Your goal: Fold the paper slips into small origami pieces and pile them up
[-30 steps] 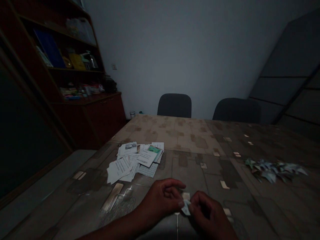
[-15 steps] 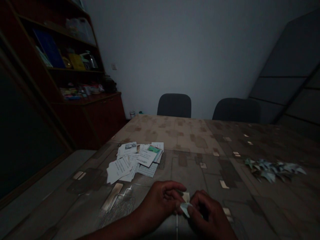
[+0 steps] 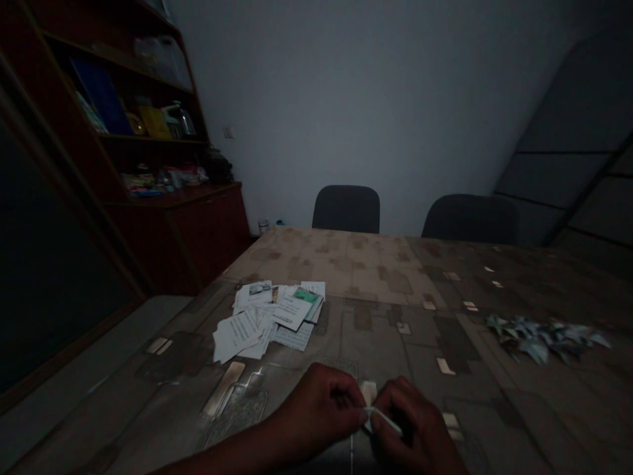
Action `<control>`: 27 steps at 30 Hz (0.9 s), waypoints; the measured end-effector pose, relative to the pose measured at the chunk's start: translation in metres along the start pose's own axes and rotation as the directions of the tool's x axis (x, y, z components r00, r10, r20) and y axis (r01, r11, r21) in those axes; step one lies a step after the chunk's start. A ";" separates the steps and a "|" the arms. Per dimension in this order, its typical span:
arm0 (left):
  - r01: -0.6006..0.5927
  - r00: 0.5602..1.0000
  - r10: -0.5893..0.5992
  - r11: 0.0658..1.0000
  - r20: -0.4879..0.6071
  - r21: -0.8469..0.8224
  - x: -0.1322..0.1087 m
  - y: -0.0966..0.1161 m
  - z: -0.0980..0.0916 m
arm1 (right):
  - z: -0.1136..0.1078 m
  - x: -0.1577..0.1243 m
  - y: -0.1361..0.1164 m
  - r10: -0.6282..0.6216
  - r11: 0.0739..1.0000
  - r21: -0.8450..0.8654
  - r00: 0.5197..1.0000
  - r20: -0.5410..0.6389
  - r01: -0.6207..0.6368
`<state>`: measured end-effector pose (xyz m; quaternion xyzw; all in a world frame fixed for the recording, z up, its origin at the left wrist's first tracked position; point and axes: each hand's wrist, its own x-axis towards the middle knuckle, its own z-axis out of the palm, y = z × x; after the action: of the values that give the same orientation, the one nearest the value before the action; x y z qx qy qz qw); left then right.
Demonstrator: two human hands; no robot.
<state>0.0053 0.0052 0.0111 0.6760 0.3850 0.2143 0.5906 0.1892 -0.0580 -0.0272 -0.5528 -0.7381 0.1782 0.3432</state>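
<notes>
At six o'clock, low over the near part of the table [image 3: 366, 264]: one small folded paper piece [image 3: 390, 422], pale, whitish with a faint green cast. Seen almost edge-on, it shows as a thin, light strip slanting toward four o'clock, with a greyer patch beneath; creases and any print too dim and small to read. Left hand [image 3: 329, 406]: thumb and fingers pinched on the piece's nine o'clock end. Right hand [image 3: 415, 425]: pinched on the same piece from the three o'clock side, fingers curled. Further items, by direction from the piece: at ten o'clock, a loose, overlapping pile of printed white cards [image 3: 239, 333], one bearing a green picture, another a grey one; at two o'clock, well apart, a cluster of folded papers [image 3: 537, 346], pointed, crumpled-looking, pale grey to greenish. Tabletop: brown, patterned with rounded blocks. Beyond it, two dark chairs [image 3: 346, 208], at twelve and one o'clock.
</notes>
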 end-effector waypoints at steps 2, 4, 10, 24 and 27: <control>0.010 1.000 -0.011 0.999 -0.009 -0.034 0.001 -0.003 0.000 | 0.001 0.000 0.000 0.004 1.000 -0.011 1.000 -0.003 -0.004; 0.031 0.999 -0.032 0.997 -0.006 -0.069 0.001 -0.003 -0.001 | 0.001 0.001 0.000 0.039 0.999 -0.007 0.999 -0.017 -0.039; 0.036 0.999 -0.037 0.997 -0.006 -0.068 0.004 0.003 -0.008 | -0.006 0.004 -0.004 0.104 0.994 0.043 0.992 -0.078 -0.101; 0.045 0.997 -0.046 0.999 -0.056 -0.022 0.002 0.000 0.002 | -0.003 0.004 -0.007 0.099 0.995 0.032 0.995 -0.032 -0.098; 0.029 0.999 -0.030 0.999 -0.035 -0.016 0.002 0.002 -0.002 | -0.004 0.004 -0.003 0.078 0.997 0.004 0.997 -0.028 -0.078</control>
<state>0.0058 0.0079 0.0127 0.6619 0.4035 0.2202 0.5921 0.1891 -0.0553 -0.0211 -0.5832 -0.7107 0.1849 0.3472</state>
